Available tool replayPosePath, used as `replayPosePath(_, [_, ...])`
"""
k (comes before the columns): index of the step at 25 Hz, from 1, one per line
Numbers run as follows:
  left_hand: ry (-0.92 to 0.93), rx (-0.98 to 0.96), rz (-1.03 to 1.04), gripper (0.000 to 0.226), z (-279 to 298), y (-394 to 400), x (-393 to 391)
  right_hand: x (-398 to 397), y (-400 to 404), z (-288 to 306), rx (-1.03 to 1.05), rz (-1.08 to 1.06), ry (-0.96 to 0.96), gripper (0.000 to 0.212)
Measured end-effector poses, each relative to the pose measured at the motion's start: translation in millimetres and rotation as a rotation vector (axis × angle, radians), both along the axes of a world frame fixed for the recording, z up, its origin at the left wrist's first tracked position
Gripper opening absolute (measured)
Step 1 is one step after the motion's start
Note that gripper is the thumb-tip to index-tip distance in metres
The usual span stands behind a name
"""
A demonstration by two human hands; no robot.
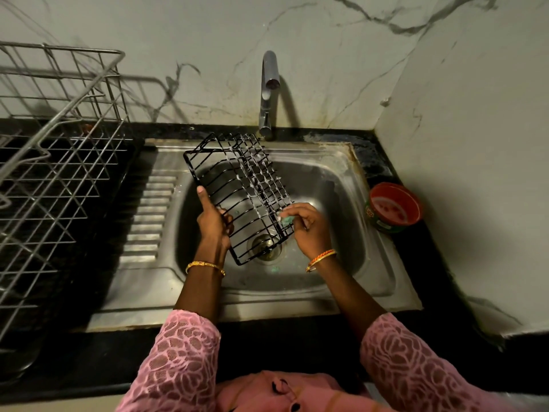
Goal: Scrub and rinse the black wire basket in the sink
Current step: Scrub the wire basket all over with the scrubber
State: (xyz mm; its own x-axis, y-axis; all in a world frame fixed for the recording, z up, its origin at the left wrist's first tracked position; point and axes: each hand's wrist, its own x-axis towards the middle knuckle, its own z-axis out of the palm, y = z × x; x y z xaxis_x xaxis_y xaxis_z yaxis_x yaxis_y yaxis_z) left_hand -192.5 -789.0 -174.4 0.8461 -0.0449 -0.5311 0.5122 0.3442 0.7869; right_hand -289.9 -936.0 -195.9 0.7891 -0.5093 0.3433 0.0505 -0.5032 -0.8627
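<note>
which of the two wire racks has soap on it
The black wire basket held over the sink; white suds cling to its bars. The steel dish rack on the counter looks clean.

A single wide-angle camera sits on the person's head and looks forward and steeply down, close over the steel sink (297, 295), whose basin fills the middle of the view. The near edge of the black counter (89, 352) and the person's pink sleeves run along the bottom of the picture, while the far edge, the tap (269, 93) and the marble wall (193, 31) rise at the top. The wide lens bends straight lines toward the borders, taking in a wire dish rack (56, 162) at the counter's left end and the side wall at the right.
</note>
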Motion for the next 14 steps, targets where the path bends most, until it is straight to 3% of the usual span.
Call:
replayPosePath(7, [0.009,0.007,0.029,0.056,-3,-4,0,-13,32,13,-0.032,0.171,-0.01,0.04])
replayPosePath(14, [0.016,-0.018,0.064,0.055,-7,-4,-2,-3,10,2,-0.01,-0.007,0.042,0.032])
